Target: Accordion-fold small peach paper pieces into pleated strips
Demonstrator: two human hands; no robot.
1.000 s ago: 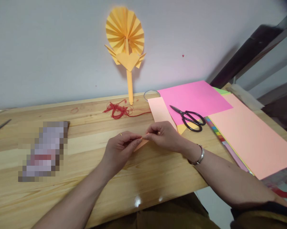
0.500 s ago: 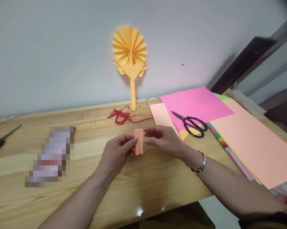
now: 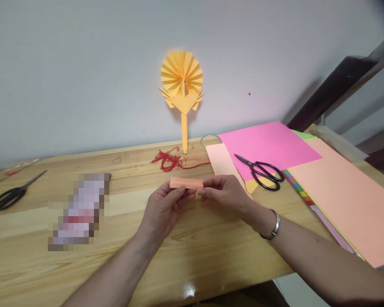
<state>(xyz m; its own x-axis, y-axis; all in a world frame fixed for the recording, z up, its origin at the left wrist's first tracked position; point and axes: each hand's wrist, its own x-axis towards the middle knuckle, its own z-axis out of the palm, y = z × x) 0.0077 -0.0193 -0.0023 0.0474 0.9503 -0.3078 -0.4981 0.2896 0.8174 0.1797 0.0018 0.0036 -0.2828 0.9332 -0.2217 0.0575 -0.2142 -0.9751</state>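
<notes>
Two bare hands meet over the table point(image 3: 175, 256), both forearms reaching inward. The left hand point(image 3: 161, 202) pinches one folded peach strip point(image 3: 187, 183) nearly closed, thumb in front, fingers curled behind. The right hand point(image 3: 228, 194) is half curled, thumb and forefinger at the strip's right end; whether it grips is unclear. The strip lies crosswise above the wood, its paper creased lengthwise. One shiny metal bangle point(image 3: 277, 224) rings the right wrist.

Beyond sit one loose tangle of red thread point(image 3: 169, 161) and one narrow peach piece point(image 3: 223, 162). Two black-handled scissors lie apart, one pair point(image 3: 253, 166) partly on a smooth pink sheet point(image 3: 268, 143), the other point(image 3: 21, 190) far left. One pleated, rounded yellow paper fan point(image 3: 182, 72) stands upright by the wall.
</notes>
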